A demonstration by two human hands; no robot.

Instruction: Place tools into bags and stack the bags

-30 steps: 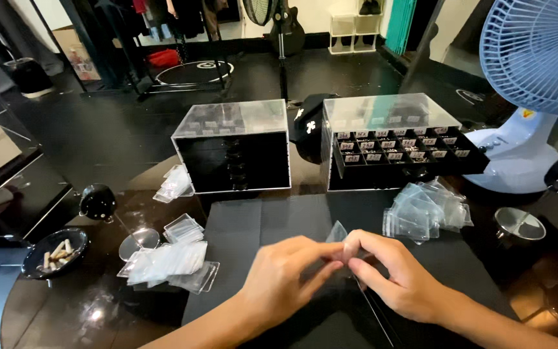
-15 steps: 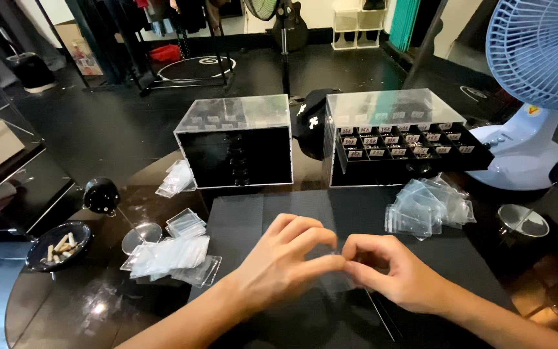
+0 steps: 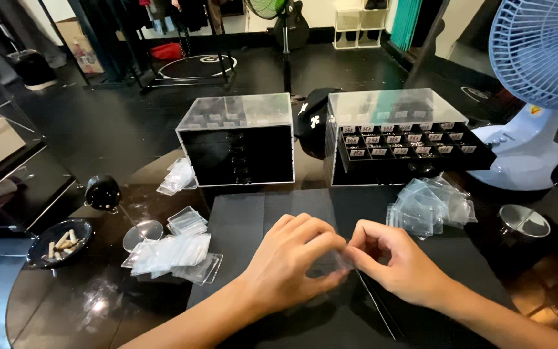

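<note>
1. Left hand (image 3: 292,258) and right hand (image 3: 398,265) meet over the dark mat (image 3: 240,226), fingertips of both pinched together on a small clear plastic zip bag (image 3: 338,260), mostly hidden between them.
2. A loose pile of the same clear bags (image 3: 169,253) lies near the left hand; another heap (image 3: 429,203) sits beyond the right.
3. Behind are two clear acrylic drawer boxes: the left one (image 3: 237,139) is closed, while the right one (image 3: 389,132) has a drawer out.

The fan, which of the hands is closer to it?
The right hand. It sits below the fan, towards that side; the left hand is farther across the table.
</note>
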